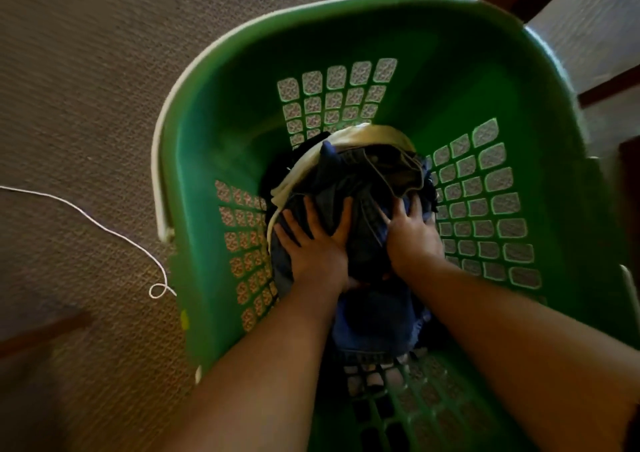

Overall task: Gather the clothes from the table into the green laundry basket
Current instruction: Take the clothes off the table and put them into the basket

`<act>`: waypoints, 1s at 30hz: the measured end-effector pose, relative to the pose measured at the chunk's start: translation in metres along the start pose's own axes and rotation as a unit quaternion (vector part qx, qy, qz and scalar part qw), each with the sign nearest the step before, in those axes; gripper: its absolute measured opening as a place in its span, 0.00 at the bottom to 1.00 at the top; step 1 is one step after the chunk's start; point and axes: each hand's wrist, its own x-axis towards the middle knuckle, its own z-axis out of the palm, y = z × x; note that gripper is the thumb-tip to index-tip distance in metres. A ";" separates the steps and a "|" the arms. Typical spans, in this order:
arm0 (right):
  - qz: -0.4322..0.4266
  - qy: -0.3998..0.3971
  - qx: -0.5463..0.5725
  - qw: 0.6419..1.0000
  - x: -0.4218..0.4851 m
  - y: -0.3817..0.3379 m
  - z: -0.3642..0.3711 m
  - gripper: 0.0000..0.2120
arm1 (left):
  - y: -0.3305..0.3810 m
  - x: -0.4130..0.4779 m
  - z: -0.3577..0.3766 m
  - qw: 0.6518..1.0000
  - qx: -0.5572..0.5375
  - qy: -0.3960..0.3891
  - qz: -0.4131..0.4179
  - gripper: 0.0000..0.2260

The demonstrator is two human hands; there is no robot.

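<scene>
1. Carpet [86,81]: brown, textured, lying under everything; the table named in the task is not showing in this view.

2. Green laundry basket [450,56]: standing on the carpet, open top facing the camera, walls pierced with grid holes, pale trim running along the left rim. It is sitting low, likely so loads can be dropped straight in.

3. Pile of clothes [367,181]: sitting at the basket's bottom, bunched into 1 mound. Mostly dark blue denim with visible seams; a cream garment [367,136] is curling round the far edge.

4. Left hand [317,243]: fingers spread wide, palm pressing flat on the denim, probably packing the mound down.

5. Right hand [412,233]: fingers splayed and digging into the fabric, pressing rather than clearly gripping.

6. White cord [104,228]: trailing across the carpet, looping beside the basket's left wall.
</scene>
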 end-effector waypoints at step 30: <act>0.198 0.370 0.408 0.811 -0.542 0.030 -0.109 0.37 | 0.124 -0.454 -0.169 0.881 -0.112 0.122 0.443 0.29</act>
